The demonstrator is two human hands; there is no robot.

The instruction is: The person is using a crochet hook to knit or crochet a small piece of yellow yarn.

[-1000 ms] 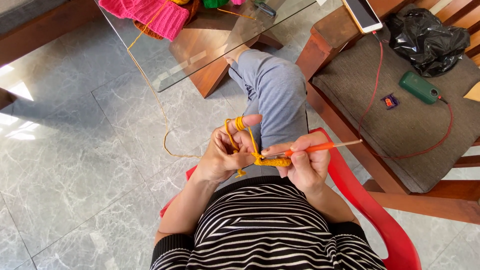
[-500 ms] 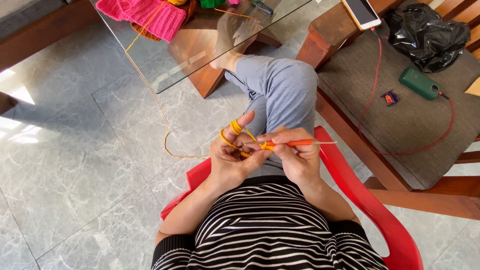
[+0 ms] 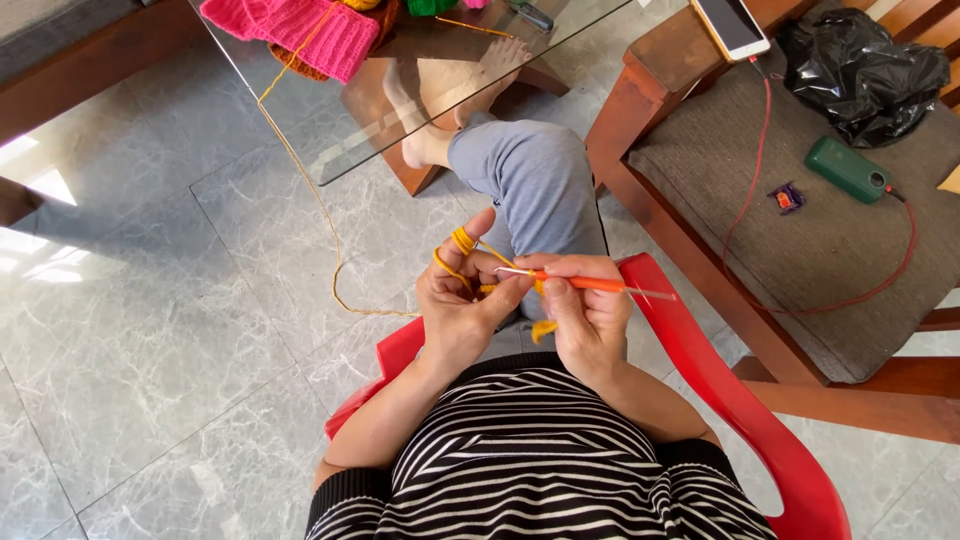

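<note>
Head camera, looking straight down at a seated person in a black-and-white striped top, crocheting over their lap. Left hand (image 3: pixel 462 300) has orange yarn (image 3: pixel 462 241) looped around its raised index finger, and its thumb and other fingers are pressed together on a small orange crocheted piece (image 3: pixel 543 329) that hangs between the two hands. Right hand (image 3: pixel 590 318) is curled closed around the orange handle of a crochet hook (image 3: pixel 585 284), which lies nearly level, its metal tip pointing left toward the left hand's fingers. Both hands sit close together, touching at the work. A strand of the same yarn trails from the hands down to the floor, curves, and runs up to a glass tabletop (image 3: pixel 400 110) at the top of the view, where a pink knitted piece (image 3: pixel 300 30) rests. Through the glass, the person's bare feet and grey trouser leg show. They sit on a red plastic chair (image 3: pixel 720 390). Underfoot is a floor (image 3: pixel 150 330) of pale grey marbled tiles with patches of sunlight at the left. To the right stands a wooden armchair (image 3: pixel 700 260) with a brown cushion holding a green device (image 3: pixel 847 170), a red cable, a black plastic bag (image 3: pixel 865 65) and a phone (image 3: pixel 731 26) on the armrest.
</note>
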